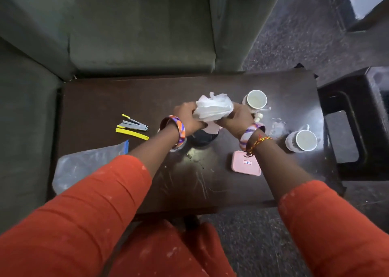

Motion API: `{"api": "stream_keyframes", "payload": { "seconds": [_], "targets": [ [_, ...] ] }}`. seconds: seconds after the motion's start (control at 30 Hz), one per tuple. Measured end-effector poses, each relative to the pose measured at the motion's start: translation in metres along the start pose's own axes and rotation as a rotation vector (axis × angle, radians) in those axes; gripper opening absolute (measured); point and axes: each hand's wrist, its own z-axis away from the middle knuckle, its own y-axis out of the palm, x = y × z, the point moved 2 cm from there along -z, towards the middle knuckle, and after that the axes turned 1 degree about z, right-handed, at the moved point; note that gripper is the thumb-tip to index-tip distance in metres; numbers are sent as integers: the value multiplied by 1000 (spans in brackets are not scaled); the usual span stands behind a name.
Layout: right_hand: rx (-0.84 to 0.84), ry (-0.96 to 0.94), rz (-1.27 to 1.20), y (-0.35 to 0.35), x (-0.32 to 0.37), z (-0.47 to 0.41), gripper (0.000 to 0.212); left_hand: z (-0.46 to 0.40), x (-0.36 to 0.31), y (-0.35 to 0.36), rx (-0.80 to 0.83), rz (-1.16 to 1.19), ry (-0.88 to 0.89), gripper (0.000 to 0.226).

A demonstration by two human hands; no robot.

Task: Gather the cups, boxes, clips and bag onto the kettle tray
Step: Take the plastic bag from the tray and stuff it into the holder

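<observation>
We see both hands over the middle of the dark bench (109, 100). Left hand (189, 119) and right hand (235, 119) are each closed around a crumpled white plastic bag (212, 108), one on each side, holding it above the bench top. Under the bag there's a dark round object (204, 136) with a pink patch on top; we can't tell what it is.

Two white cups stand upright on the right side of the bench: far cup (256, 99) just beside the right hand, near cup (302, 140) closer to the right edge, well apart from each other. A pink box (245, 163) lies flat near the front, partly under the right wrist. A clear zip bag (84, 167) with a blue strip lies at the front-left corner, hanging over the edge. A grey and yellow stapler-like tool (133, 126) lies open on the left, between the zip bag and the left hand.

Kettle tray: we can't make it out. Orange sleeves (88, 203), bangles on both wrists. Green sofa (136, 34) behind the bench.
</observation>
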Motion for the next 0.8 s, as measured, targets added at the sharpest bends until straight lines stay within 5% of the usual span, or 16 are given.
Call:
{"api": "stream_keyframes", "payload": {
  "seconds": [0.27, 0.37, 0.5, 0.8],
  "targets": [
    [45, -55, 187, -2, -17, -3, 32, 1, 1, 1, -113, -122, 24, 21],
    [-21, -107, 330, 0, -18, -3, 28, 5, 1, 1, -122, -183, 33, 17],
    [-128, -224, 225, 3, -12, 1, 22, 7, 6, 1, -158, -257, 63, 18],
    [-54, -13, 417, 5, -24, -4, 50, -4, 24, 2, -109, -422, 42, 66]
  ]
}}
